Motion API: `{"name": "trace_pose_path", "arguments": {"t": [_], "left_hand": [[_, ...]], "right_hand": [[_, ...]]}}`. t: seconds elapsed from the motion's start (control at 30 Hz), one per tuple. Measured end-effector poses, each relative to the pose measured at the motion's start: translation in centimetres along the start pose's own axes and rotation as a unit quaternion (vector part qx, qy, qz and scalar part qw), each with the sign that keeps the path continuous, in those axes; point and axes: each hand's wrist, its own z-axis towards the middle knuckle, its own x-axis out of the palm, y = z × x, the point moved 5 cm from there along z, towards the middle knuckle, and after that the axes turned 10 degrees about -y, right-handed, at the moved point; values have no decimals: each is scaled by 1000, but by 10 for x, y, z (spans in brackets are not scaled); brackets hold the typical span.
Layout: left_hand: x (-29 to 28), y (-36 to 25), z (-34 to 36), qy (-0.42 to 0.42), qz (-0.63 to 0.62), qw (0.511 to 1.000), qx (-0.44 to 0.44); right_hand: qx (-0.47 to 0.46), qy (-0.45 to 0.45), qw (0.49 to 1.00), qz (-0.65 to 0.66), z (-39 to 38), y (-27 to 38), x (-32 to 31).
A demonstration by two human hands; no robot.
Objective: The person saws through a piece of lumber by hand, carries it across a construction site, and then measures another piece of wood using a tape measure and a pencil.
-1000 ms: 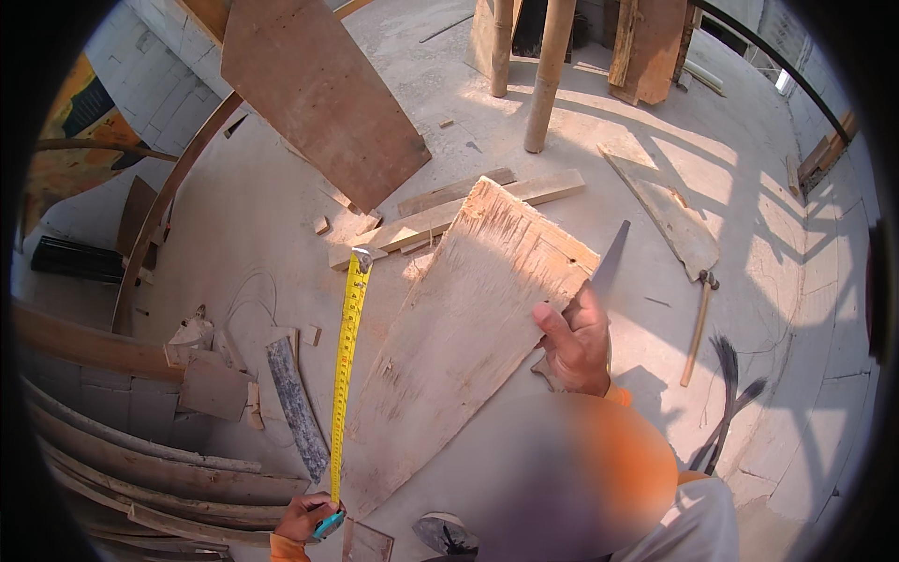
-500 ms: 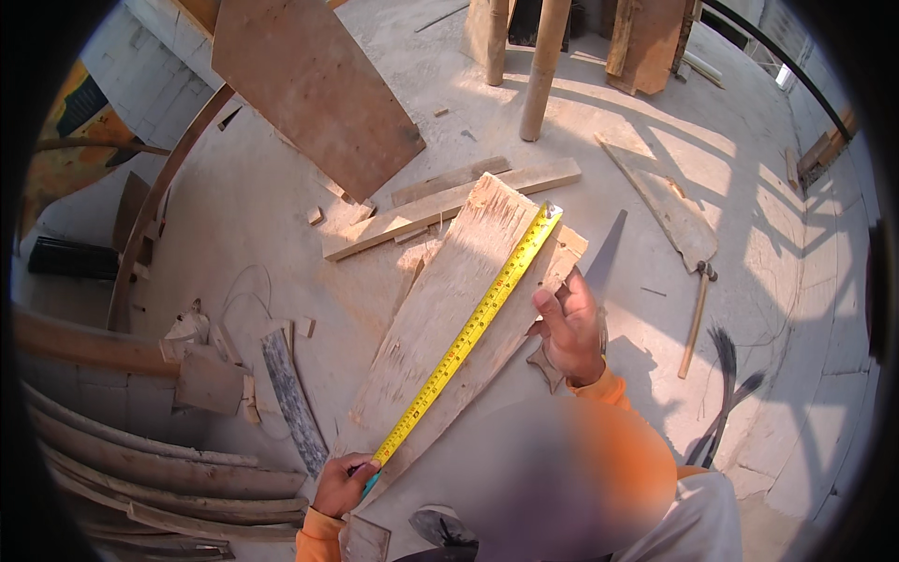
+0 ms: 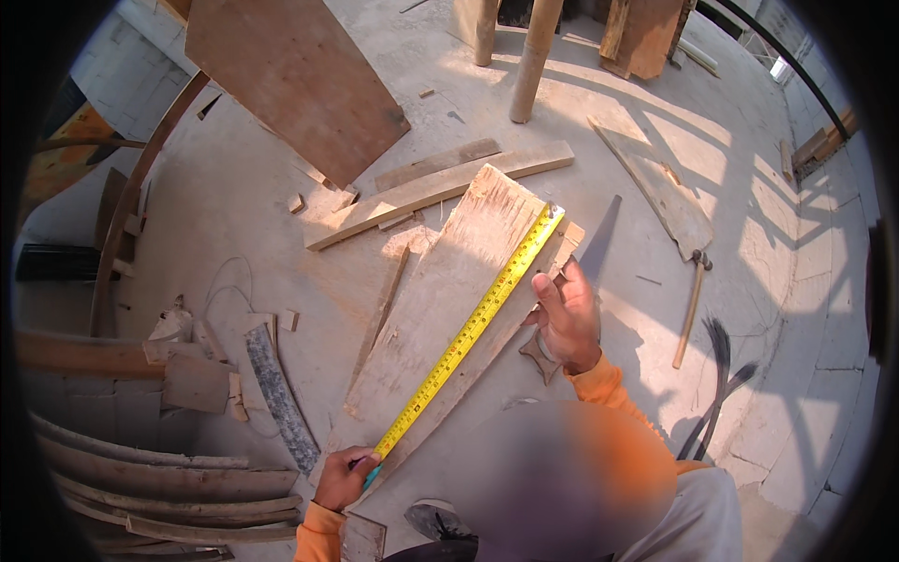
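A long, pale plywood board (image 3: 431, 281) with a splintered far end slants away from me. A yellow tape blade (image 3: 487, 318) lies along its right part, its metal hook near the far end. My left hand (image 3: 342, 482) is closed on the teal tape measure (image 3: 373, 476) at the board's near end. My right hand (image 3: 567, 314) grips the board's right edge just below the hook end, thumb up. A saw blade (image 3: 600, 240) shows just right of that hand, and a small dark star-shaped piece (image 3: 540, 361) lies below it.
Timber offcuts (image 3: 445, 194) lie on the concrete floor beyond the board, a hammer (image 3: 691, 309) and plank (image 3: 646, 187) to the right. A plywood sheet (image 3: 290, 84) and upright poles (image 3: 523, 75) stand farther off. Curved boards (image 3: 169, 478) are stacked lower left, and a block wall (image 3: 833, 356) edges the right.
My left hand has moved up and right, bringing the extended tape from left of the board onto its face. My right hand still grips the board's edge. The view has shifted slightly.
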Motion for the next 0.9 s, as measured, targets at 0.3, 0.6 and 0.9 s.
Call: {"name": "trace_pose_path", "arguments": {"t": [0.3, 0.6, 0.9], "left_hand": [[2, 5, 9, 18, 11, 1000, 1], [13, 8, 14, 40, 26, 999, -7], [19, 62, 37, -11, 53, 998, 27]], "right_hand": [[-8, -2, 1000, -15, 4, -3, -1], [46, -44, 997, 42, 7, -16, 0], [134, -43, 989, 52, 79, -66, -40]]}}
